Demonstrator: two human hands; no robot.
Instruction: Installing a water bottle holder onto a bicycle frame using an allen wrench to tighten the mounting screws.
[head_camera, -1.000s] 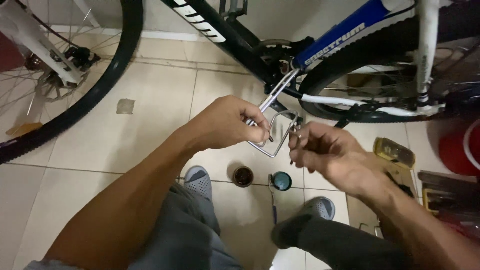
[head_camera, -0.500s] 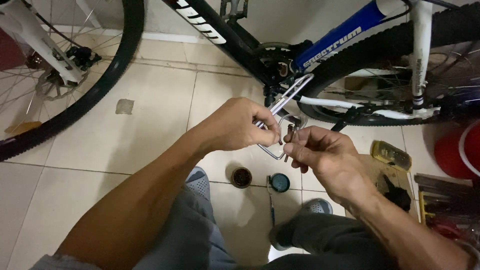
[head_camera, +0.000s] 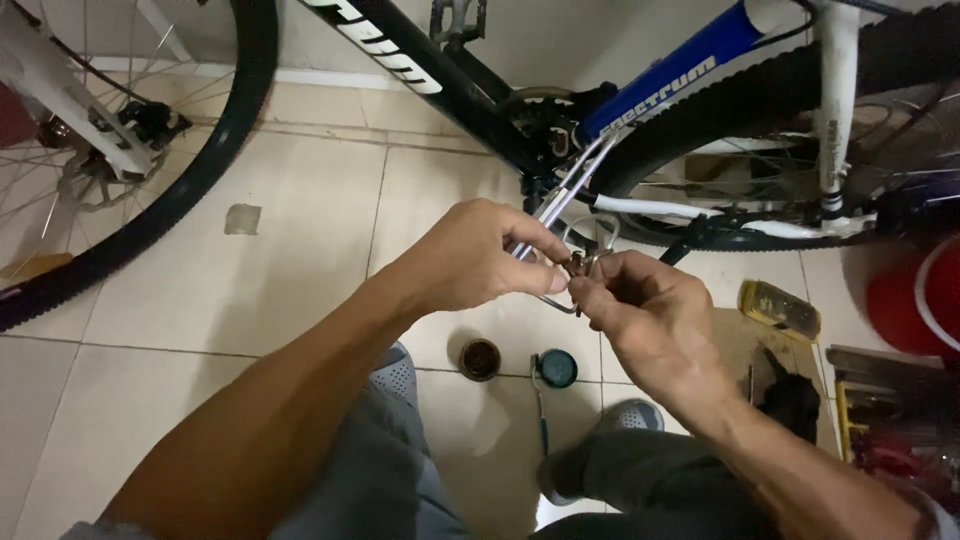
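My left hand grips a silver metal pedal arm with a wire cage that reaches up toward the bicycle's crank area. My right hand pinches a small dark rusty part against the lower end of that metal piece. Both hands meet in the middle of the view, above the tiled floor. The black and blue bicycle frame stands just behind them.
A front wheel stands at left, a rear tyre at right. On the floor below the hands lie a small brown open tin, its teal lid and a thin tool. A yellow device, dark rag and red bucket sit at right.
Both hands have drawn closer together; my right hand has brought the small dark part up against the metal piece. The view has shifted slightly.
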